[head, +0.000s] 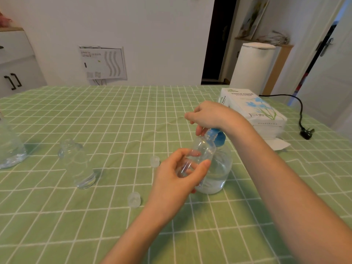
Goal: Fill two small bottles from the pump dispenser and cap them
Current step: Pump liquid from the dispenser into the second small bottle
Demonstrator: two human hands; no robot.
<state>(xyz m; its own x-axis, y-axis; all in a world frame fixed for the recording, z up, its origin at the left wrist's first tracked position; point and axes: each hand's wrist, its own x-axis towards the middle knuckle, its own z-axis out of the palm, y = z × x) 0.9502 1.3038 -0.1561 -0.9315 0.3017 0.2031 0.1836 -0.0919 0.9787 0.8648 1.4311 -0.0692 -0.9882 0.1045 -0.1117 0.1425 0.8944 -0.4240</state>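
While the left hand [181, 174] grips the tilted small bottle [198, 155] at frame centre, its mouth should stay under the blue pump dispenser [219, 168] nozzle as the right hand [207, 116], fingers curled over the pump head, presses slowly.

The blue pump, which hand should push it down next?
The right hand, probably. It already rests on top of the blue pump of the dispenser. The left hand is busy with its grip around the small bottle, tilting the mouth up to the spout.
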